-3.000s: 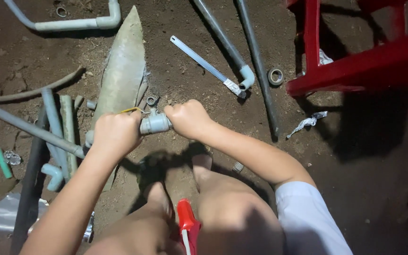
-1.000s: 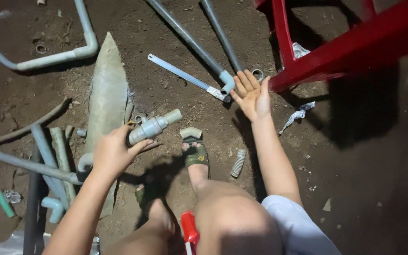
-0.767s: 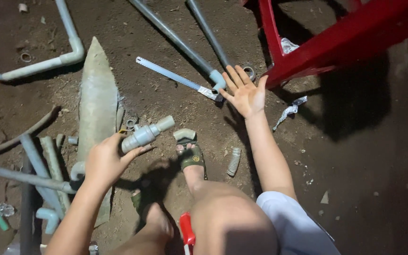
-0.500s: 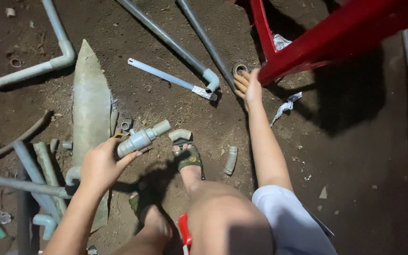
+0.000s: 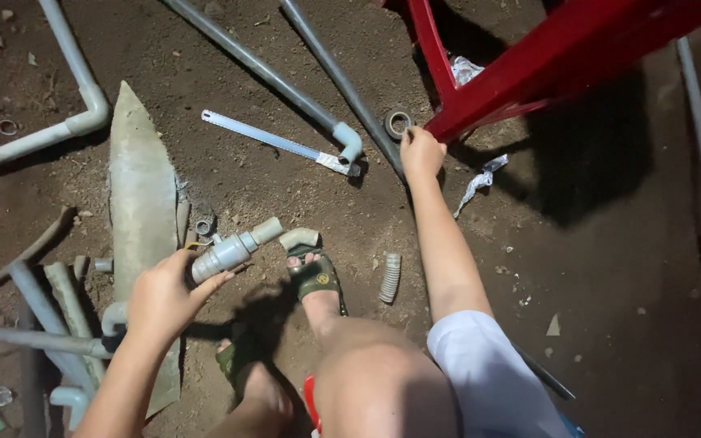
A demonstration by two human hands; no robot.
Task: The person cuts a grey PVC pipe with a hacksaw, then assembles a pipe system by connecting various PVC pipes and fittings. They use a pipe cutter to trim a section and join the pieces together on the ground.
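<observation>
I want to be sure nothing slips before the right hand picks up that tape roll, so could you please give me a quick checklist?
1. Left hand grips the grey pipe fitting: ok.
2. Right hand is at the tape roll: ok, fingertips beside it.
3. Roll actually grasped: cannot tell, fingers hide the contact.
4. Red chair leg clear of the right hand: not ok, it sits right against it.
5. Hacksaw blade clear of both hands: ok.

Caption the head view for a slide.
Left hand holds a grey pipe fitting; right hand reaches a tape roll.
</observation>
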